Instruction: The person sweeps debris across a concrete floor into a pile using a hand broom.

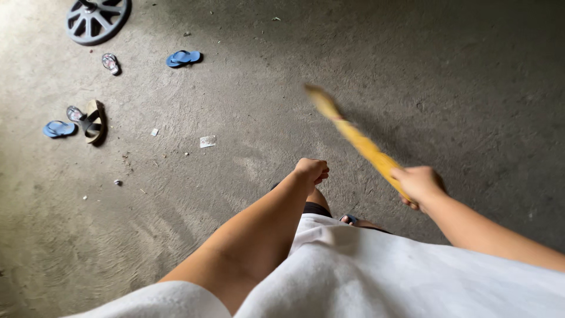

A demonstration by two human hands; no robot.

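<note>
My right hand [419, 184] grips the near end of a long yellow stick [353, 136], likely a broom handle, which slants up and to the left over the concrete floor, its far end blurred. My left hand [312, 170] hangs in front of my body with the fingers curled into a loose fist, holding nothing. Below are my white shirt [376, 277] and a bit of one foot in a blue sandal [351, 219].
Blue flip-flops lie on the floor at the far left [59, 128] and upper left [183, 58], with a tan sandal [94, 121] and a small patterned one [110, 62]. A dark spoked wheel [97, 19] lies at the top left. Paper scraps [208, 141] dot the concrete.
</note>
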